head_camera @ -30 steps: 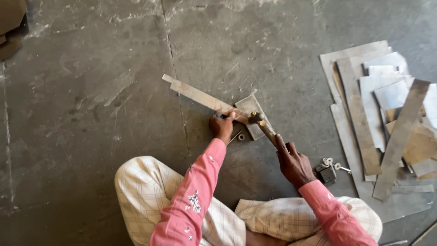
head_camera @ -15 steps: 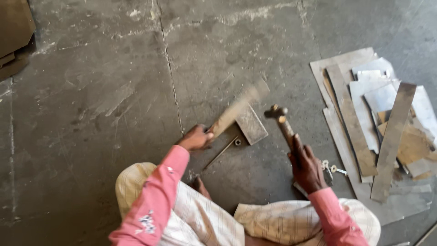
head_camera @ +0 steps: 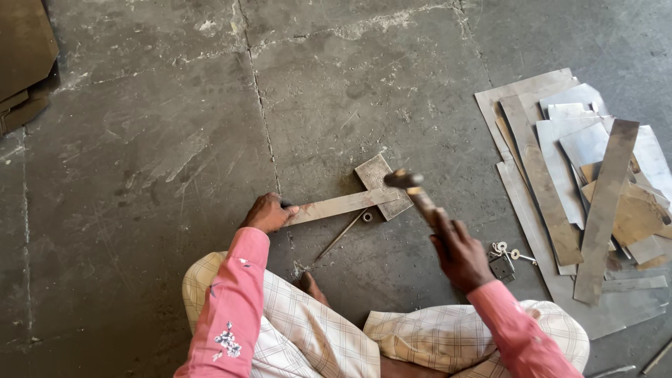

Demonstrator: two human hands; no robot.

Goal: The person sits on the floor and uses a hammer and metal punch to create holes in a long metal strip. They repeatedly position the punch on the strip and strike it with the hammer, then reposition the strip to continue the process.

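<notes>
Item: metal strip (head_camera: pixel 341 206), flat, long, lying on concrete floor (head_camera: pixel 140 175), far end resting across small square steel block (head_camera: pixel 381 183)

L hand (head_camera: pixel 267 212): pressing down on near end of strip, fingers curled over it, pinning it flat

R hand (head_camera: pixel 458 252): closed tight round handle of hammer (head_camera: pixel 413 190); hammer head hovering just above strip where it is crossing block, not clearly touching

Nearby: thin rod (head_camera: pixel 341 235) and small washer (head_camera: pixel 367 217) lying just below strip; keys w/ padlock (head_camera: pixel 505 259) beside R hand; stack of cut sheet-metal pieces (head_camera: pixel 581 189) well off to R

Progress, as judged: strip is looking mostly straight, hammering appears to be mid-way; no finished pieces set apart that can be told from stack, so most stock is probably waiting
</notes>
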